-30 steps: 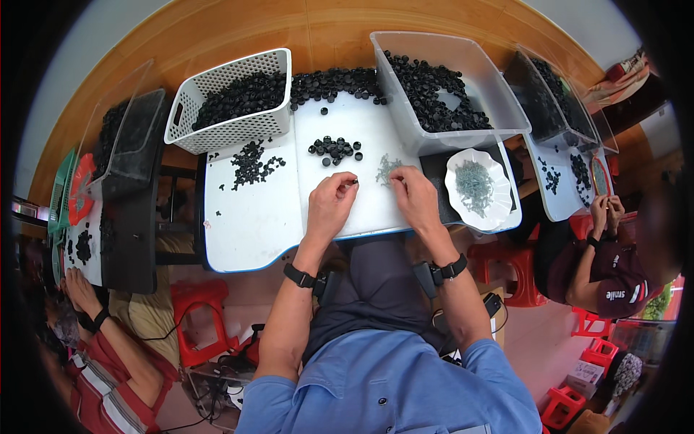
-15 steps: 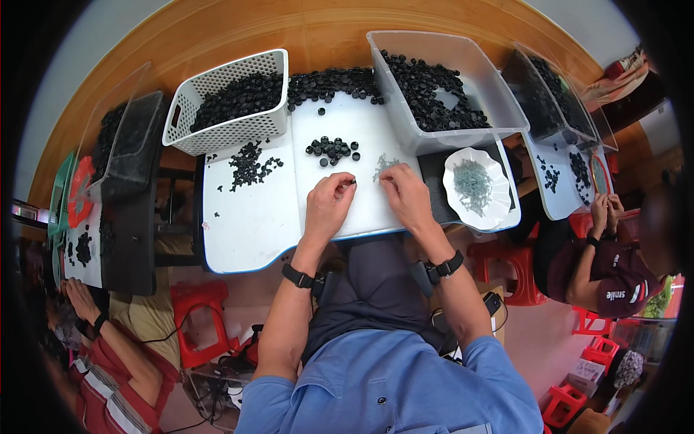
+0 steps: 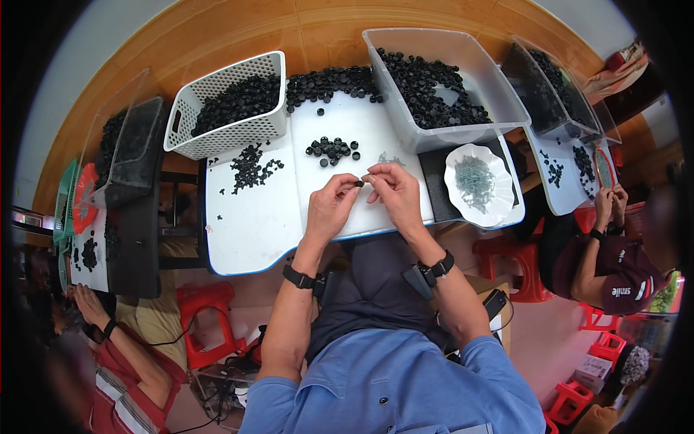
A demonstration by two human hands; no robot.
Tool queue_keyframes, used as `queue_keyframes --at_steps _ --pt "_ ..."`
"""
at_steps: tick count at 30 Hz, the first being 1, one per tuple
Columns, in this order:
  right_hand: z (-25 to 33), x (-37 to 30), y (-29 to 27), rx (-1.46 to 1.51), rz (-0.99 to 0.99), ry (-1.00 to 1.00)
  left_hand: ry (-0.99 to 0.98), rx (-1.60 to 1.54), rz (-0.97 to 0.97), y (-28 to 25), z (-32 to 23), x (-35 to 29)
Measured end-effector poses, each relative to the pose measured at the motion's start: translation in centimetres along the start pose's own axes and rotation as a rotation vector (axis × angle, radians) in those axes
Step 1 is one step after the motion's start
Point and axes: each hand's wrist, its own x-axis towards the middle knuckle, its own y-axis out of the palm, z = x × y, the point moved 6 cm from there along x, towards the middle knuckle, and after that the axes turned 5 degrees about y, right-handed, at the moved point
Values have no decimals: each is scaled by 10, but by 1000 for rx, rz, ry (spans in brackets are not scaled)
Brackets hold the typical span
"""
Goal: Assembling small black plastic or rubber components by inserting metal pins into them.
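Note:
My left hand (image 3: 330,209) pinches a small black part (image 3: 358,184) between thumb and fingertips, over the near side of the white tabletop (image 3: 253,237). Against it come the closed fingertips of my right hand (image 3: 398,195); whatever they hold is too small to make out. Just beyond the hands sits a cluster of round black caps (image 3: 331,150). A few pale, thin pieces (image 3: 391,158) lie behind my right hand. To the right, a white scalloped plate (image 3: 499,212) holds a heap of similar pale grey-green pieces (image 3: 474,181). Smaller black parts (image 3: 253,168) are scattered at the left.
A white perforated basket (image 3: 231,137) and a clear plastic bin (image 3: 470,136), both with black parts, stand at the back. Between them is a heap of black caps (image 3: 332,83). Other people work at both sides, near red stools (image 3: 206,325).
My right hand has moved left from the pale pieces on the table to meet the left hand. The left hand still holds the small black part.

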Motion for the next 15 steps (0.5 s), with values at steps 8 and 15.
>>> queue_keyframes --at_steps 8,15 --pt "-19 3 -1 -78 -96 -54 -15 38 20 0 -2 0" --pt "-17 0 0 -72 -72 -96 29 28 22 1 -1 1"
